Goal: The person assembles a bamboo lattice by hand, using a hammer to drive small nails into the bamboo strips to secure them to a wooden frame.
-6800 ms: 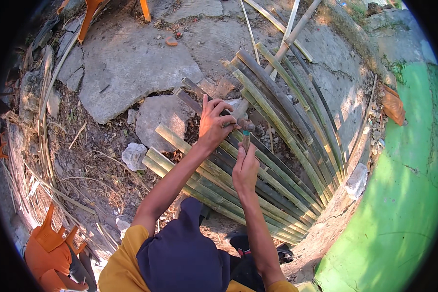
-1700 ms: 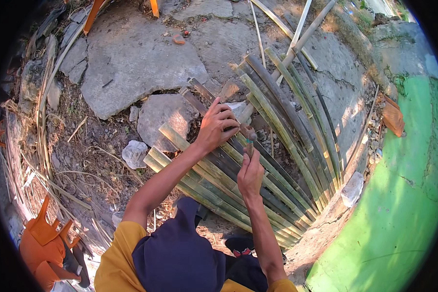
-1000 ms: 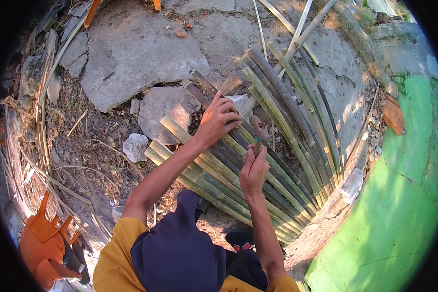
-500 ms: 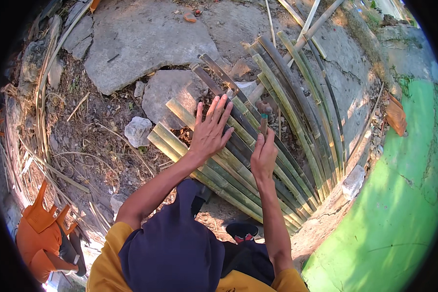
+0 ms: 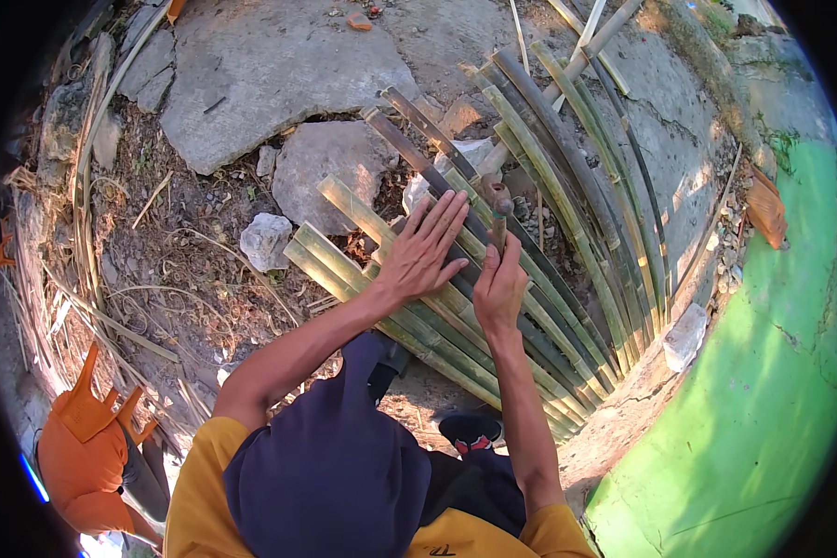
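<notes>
Our left grip (image 5: 426,249) lies flat over the bamboo strips (image 5: 553,321), fingers straight, clasping nothing. Just right of it, our right grip (image 5: 500,286) is curled round the handle of a hammer (image 5: 498,203), its head on the far side; we cannot tell whether it touches the strips. These run beneath both, converging to the right near a pale stone (image 5: 685,337).

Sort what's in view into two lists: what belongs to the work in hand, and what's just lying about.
In the work:
- Hammer-like tool, gripped by the right hand
- Bamboo lengths, fanned out, with the left hand spread on some

Apparently just lying about:
- White rock left of the fan
- Crumpled orange-brown object at far right
</notes>
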{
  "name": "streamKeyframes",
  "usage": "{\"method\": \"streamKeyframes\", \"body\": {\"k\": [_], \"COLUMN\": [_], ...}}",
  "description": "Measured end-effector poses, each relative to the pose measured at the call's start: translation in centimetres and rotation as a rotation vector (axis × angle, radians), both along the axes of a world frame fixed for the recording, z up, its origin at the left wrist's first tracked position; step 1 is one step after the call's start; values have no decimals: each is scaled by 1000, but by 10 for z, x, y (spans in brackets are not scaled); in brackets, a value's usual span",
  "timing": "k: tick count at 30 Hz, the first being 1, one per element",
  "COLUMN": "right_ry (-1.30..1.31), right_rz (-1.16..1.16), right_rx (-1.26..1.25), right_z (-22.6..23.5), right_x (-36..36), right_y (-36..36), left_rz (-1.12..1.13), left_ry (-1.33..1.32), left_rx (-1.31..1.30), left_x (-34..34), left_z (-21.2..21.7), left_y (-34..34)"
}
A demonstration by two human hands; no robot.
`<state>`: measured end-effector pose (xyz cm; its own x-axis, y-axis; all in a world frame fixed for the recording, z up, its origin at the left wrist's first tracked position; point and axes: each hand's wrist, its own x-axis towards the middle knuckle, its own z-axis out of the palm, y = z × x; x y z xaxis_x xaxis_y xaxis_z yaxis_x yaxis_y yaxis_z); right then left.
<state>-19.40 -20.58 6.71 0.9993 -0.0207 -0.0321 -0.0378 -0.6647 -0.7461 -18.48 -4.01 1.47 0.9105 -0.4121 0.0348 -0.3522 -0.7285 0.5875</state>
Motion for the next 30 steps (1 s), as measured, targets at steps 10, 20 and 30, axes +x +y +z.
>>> {"method": "streamKeyframes", "body": {"k": [10, 20, 30], "right_ry": [86, 72, 154], "right_rz": [-181, -252, -44], "right_rx": [69, 93, -35], "right_z": [3, -1, 0], "right_x": [12, 12, 4], "right_y": [1, -2, -4], "left_rz": [-17, 128, 122], "left_ry": [60, -167, -129], "left_rx": [14, 204, 166], "left_x": [54, 67, 60], "left_z": [9, -14, -7], "left_y": [6, -4, -5]}}
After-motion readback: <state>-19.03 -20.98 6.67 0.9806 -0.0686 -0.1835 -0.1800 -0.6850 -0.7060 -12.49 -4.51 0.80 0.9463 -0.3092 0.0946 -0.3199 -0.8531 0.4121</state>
